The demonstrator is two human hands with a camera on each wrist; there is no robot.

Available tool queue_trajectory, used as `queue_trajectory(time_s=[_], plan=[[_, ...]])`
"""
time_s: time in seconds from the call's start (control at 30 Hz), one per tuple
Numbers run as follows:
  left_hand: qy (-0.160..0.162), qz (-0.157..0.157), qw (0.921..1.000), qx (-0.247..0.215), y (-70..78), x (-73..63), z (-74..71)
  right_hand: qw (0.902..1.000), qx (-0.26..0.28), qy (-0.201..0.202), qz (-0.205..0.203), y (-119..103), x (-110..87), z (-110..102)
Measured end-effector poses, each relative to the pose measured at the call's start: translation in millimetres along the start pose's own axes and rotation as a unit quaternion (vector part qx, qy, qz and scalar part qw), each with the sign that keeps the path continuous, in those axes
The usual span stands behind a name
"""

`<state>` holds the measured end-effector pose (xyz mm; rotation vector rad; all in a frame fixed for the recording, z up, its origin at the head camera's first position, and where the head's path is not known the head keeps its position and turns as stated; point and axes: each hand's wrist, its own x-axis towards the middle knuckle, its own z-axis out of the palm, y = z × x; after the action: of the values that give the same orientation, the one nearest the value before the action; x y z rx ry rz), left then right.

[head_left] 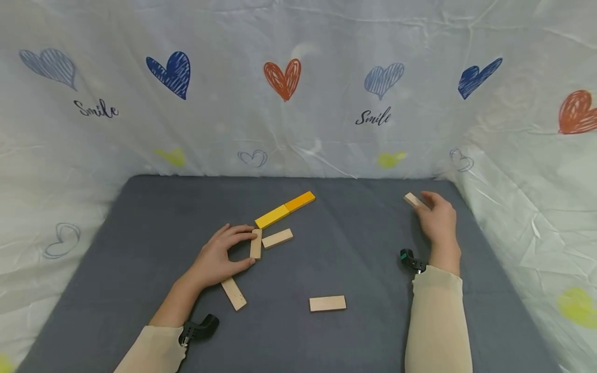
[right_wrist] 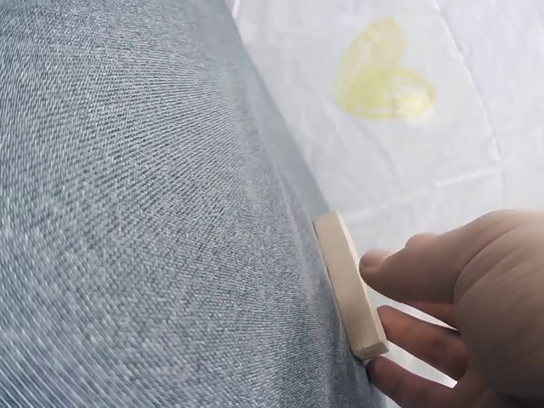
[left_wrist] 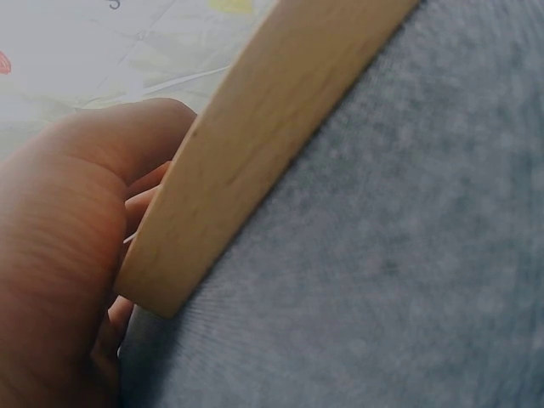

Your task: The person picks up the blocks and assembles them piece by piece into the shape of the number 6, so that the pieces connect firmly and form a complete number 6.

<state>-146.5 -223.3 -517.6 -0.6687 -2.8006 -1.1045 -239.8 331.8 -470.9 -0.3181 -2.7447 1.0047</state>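
My left hand [head_left: 219, 258] pinches a plain wooden block [head_left: 256, 244] by its two ends, fingers at the far end and thumb at the near one. Just below this hand lies another plain block [head_left: 235, 295]. A block [left_wrist: 229, 161] fills much of the left wrist view in front of the hand. At the back right of the table, my right hand [head_left: 438, 215] has thumb and fingers about one end of a plain wooden block [right_wrist: 347, 285]. Two yellow-orange blocks [head_left: 272, 216] lie end to end beyond the left hand, close to the pinched block.
A plain block [head_left: 277, 238] lies slantwise just right of the pinched one. Another plain block [head_left: 328, 303] rests nearer the front. The table has a dark grey cloth [head_left: 354, 248], with a white heart-printed sheet [head_left: 326, 129] hanging behind and at the sides.
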Motion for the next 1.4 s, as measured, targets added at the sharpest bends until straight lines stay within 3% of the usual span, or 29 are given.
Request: queue_trajectory(time_s=[0.63, 1.4], plan=[[0.000, -0.005, 1.0000, 0.002, 1.5, 0.4, -1.4, 0.9991, 0.004, 0.016, 0.040, 5.4, 2.9, 3.5], [0.005, 0.002, 1.0000, 0.001, -0.7, -1.1, 1.0, 0.9996, 0.012, 0.011, 0.021, -0.4, -1.0, 2.5]])
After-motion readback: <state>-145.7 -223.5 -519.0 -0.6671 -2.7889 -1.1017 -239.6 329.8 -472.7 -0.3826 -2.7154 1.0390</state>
